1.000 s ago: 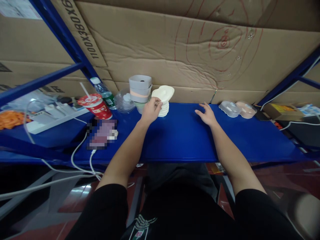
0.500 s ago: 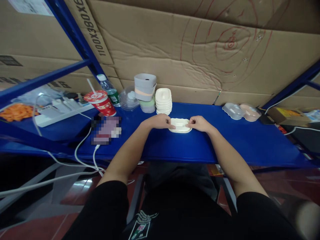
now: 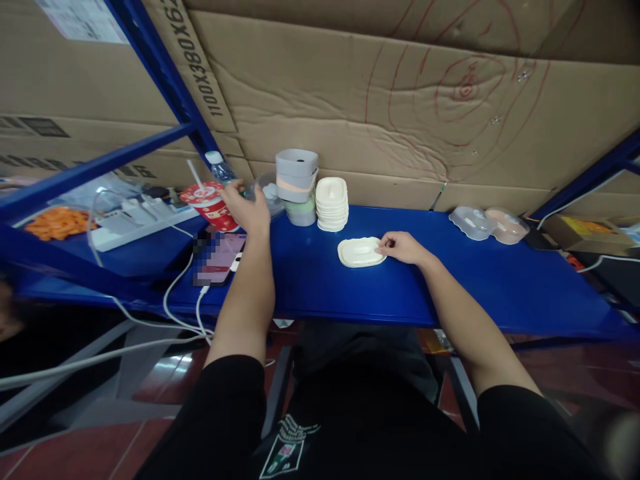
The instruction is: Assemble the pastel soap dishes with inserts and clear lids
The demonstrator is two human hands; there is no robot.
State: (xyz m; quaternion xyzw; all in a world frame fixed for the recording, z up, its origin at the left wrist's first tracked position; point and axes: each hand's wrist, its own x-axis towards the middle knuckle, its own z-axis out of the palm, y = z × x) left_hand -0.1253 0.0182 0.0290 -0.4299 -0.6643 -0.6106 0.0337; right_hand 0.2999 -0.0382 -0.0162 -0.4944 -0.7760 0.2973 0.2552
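Note:
My right hand [image 3: 401, 247] pinches the right edge of a cream-coloured oval lid-like piece [image 3: 361, 252], which has a raised middle and lies on the blue table. Over at the left, my left hand [image 3: 249, 209] is raised with thumb and fingers apart. It is beside a red patterned paper cup [image 3: 216, 212] with a white straw and in front of a clear water bottle [image 3: 220, 167], covering the bottle's lower part. Whether its fingertips touch the bottle or the cup I cannot tell. Behind the oval piece stands a stack of similar cream pieces [image 3: 333, 203].
Grey and green containers [image 3: 297, 175] are stacked beside a clear round tub [image 3: 267, 190]. A phone [image 3: 220, 257] with a white cable lies at the left, near a power strip [image 3: 143, 227]. Two-part grey and peach pieces [image 3: 487, 223] lie at the right. Cardboard [image 3: 320, 80] backs the blue table [image 3: 320, 287].
My left hand has let go of the oval piece and moved left and away from me, to the cup and bottle. My right hand stays at the piece's right edge.

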